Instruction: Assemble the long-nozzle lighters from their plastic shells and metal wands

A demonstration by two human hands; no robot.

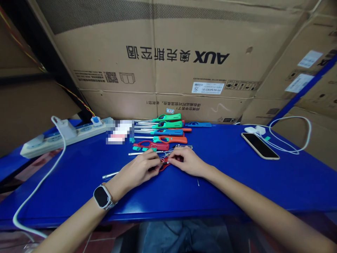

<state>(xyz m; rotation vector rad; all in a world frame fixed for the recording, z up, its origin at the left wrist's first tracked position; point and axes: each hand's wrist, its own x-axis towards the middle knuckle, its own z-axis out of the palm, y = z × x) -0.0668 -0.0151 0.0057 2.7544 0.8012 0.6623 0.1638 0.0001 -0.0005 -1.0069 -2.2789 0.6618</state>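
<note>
My left hand (144, 164) is closed round the left part of a red lighter casing (165, 167) low over the table. My right hand (188, 161) pinches at the casing's other end, where thin white wires and small inner parts show; the fingers hide most of it. From under my left wrist sticks out a metal lighter tube (109, 175). Just behind my hands lie a red casing half (160, 145), another metal tube (138, 153), small teal pieces (149, 149) and a clear part (189, 147).
Behind these, long-nosed lighters in green (168, 124), blue and orange (175, 139) lie in a row beside a blue casing (198, 124). A power strip (52, 140) stands left, a phone (260, 146) and white cable (289, 151) right. A large cardboard box (168, 77) walls the back.
</note>
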